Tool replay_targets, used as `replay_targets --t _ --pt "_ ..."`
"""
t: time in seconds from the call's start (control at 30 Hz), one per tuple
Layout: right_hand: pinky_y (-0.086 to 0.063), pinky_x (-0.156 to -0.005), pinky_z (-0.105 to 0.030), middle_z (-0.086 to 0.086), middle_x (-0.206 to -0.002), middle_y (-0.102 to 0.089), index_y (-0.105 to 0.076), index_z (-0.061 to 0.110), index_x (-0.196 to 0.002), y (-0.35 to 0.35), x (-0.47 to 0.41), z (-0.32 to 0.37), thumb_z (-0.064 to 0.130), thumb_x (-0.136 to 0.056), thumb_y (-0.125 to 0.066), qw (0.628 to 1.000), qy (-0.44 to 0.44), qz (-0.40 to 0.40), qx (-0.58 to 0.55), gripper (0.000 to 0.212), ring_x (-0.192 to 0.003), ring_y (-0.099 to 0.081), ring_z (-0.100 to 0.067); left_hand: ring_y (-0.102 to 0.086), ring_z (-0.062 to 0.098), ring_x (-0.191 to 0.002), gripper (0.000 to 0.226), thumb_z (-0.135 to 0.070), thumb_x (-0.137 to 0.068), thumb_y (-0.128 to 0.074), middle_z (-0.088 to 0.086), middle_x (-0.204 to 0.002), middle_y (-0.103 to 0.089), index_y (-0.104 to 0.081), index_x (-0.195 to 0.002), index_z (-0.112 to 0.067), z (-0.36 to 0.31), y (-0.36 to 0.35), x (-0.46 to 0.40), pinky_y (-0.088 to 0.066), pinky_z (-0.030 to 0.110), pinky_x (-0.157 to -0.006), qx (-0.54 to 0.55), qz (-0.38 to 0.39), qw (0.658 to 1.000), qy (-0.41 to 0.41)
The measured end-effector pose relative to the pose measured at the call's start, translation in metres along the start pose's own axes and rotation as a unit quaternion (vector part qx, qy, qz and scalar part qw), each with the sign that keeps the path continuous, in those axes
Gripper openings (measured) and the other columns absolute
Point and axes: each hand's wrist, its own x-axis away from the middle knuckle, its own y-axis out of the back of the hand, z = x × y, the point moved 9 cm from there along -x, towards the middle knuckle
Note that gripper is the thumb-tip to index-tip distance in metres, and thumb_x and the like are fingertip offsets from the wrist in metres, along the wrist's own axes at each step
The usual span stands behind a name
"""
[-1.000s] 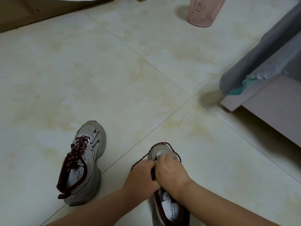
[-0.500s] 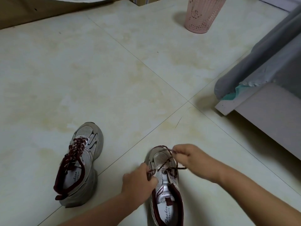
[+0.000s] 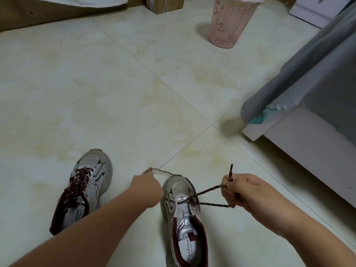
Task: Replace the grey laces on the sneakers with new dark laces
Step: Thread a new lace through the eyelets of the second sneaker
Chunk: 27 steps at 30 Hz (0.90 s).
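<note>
Tiled floor [image 3: 134,93], lace [image 3: 209,191] between hands

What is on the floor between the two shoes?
In the head view, only the person's left forearm crosses above that gap between the laced sneaker and the sneaker being laced; the tile floor there looks bare.

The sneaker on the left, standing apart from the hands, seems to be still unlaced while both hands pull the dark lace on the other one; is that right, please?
Not quite. In the head view the left sneaker is already laced with a dark lace. The rest holds: the left hand and right hand pull the dark lace on the other sneaker.
</note>
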Motion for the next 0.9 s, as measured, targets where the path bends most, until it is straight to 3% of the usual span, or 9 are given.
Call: replay_targets --t 0.13,0.27,0.37,0.47,0.6,0.67,0.77,0.83,0.9 --pt "-0.026 -0.064 -0.03 -0.007 -0.065 -0.032 -0.04 0.013 -0.057 -0.008 0.0 -0.016 0.024 -0.083 -0.044 0.999 -0.035 0.0 0.041 0.029 -0.061 -0.027 -0.016 -0.044 0.024 -0.121 0.081 -0.001 -0.085 -0.044 0.004 -0.156 0.015 0.004 -0.148 -0.02 -0.022 0.047 -0.003 -0.041 0.029 -0.078 0.113 -0.167 0.977 -0.067" --pt "-0.033 -0.056 -0.02 -0.003 -0.066 -0.041 -0.068 0.011 -0.084 0.0 0.001 -0.024 0.015 -0.095 -0.042 0.996 -0.047 -0.069 -0.009 0.029 -0.054 -0.036 -0.012 -0.036 0.014 -0.129 0.077 0.002 -0.083 -0.041 -0.008 -0.156 0.012 -0.007 -0.148 -0.023 -0.049 0.068 0.022 -0.038 0.024 -0.096 0.181 -0.266 0.93 -0.178" --pt "-0.033 -0.057 -0.025 -0.017 -0.077 -0.053 -0.069 0.019 -0.069 -0.001 0.0 -0.012 0.013 -0.097 -0.037 0.988 -0.021 -0.086 -0.126 0.043 -0.051 -0.039 -0.014 -0.029 0.014 -0.135 0.063 -0.002 -0.085 -0.039 -0.008 -0.155 -0.013 -0.025 -0.144 -0.021 -0.069 0.04 0.032 -0.025 0.026 -0.11 0.244 -0.18 0.925 -0.229" --pt "-0.033 -0.058 -0.025 -0.011 -0.08 -0.07 -0.038 0.011 -0.06 -0.009 -0.004 -0.001 0.008 -0.095 -0.03 0.976 -0.017 -0.073 -0.203 0.036 -0.054 -0.036 -0.021 -0.024 0.017 -0.137 0.056 -0.025 -0.087 -0.035 -0.001 -0.147 -0.032 -0.026 -0.142 -0.017 -0.077 -0.006 0.034 -0.015 0.028 -0.112 0.193 -0.13 0.945 -0.23" --pt "-0.022 -0.052 -0.026 -0.008 -0.057 -0.041 -0.035 0.015 -0.056 -0.003 -0.004 0.014 0.006 -0.093 -0.03 0.981 -0.011 -0.109 -0.163 0.038 -0.054 -0.02 -0.017 -0.029 0.021 -0.132 0.071 -0.029 -0.065 -0.03 0.007 -0.14 -0.039 -0.037 -0.133 -0.01 -0.067 -0.027 0.035 -0.014 0.035 -0.11 0.126 -0.189 0.96 -0.163" --pt "-0.015 -0.055 -0.031 -0.005 -0.057 -0.039 -0.03 0.014 -0.06 -0.001 -0.001 0.023 0.006 -0.092 -0.03 0.982 -0.01 -0.111 -0.155 0.033 -0.058 -0.014 -0.02 -0.026 0.022 -0.133 0.076 -0.022 -0.063 -0.032 0.005 -0.144 -0.027 -0.032 -0.137 -0.006 -0.062 -0.024 0.038 -0.012 0.035 -0.111 0.197 -0.203 0.95 -0.135" --pt "-0.013 -0.055 -0.032 -0.002 -0.054 -0.039 -0.029 0.014 -0.059 -0.004 0.003 0.035 0.006 -0.091 -0.03 0.983 -0.005 -0.102 -0.152 0.033 -0.058 -0.012 -0.019 0.004 0.02 -0.144 0.079 -0.005 -0.085 -0.038 0.003 -0.153 0.013 0.014 -0.144 -0.005 -0.051 -0.035 0.03 -0.002 0.025 -0.114 0.351 -0.128 0.926 -0.045" --pt "-0.013 -0.054 -0.031 -0.001 -0.054 -0.039 -0.029 0.015 -0.06 -0.006 0.005 0.043 0.006 -0.091 -0.031 0.984 0.002 -0.095 -0.15 0.032 -0.059 -0.012 -0.021 -0.02 0.022 -0.141 0.076 -0.004 -0.091 -0.038 0.01 -0.156 -0.002 0.016 -0.145 -0.007 -0.049 -0.058 0.022 -0.019 0.024 -0.112 0.43 -0.026 0.902 0.003" --pt "-0.017 -0.052 -0.028 -0.001 -0.053 -0.04 -0.03 0.014 -0.058 -0.007 0.005 0.051 0.006 -0.091 -0.032 0.987 0.011 -0.094 -0.127 0.034 -0.054 -0.015 -0.017 -0.044 0.025 -0.127 0.068 -0.012 -0.089 -0.038 0.012 -0.147 -0.034 -0.003 -0.147 -0.015 -0.049 -0.065 0.021 -0.034 0.035 -0.107 0.447 0.0 0.894 0.027"
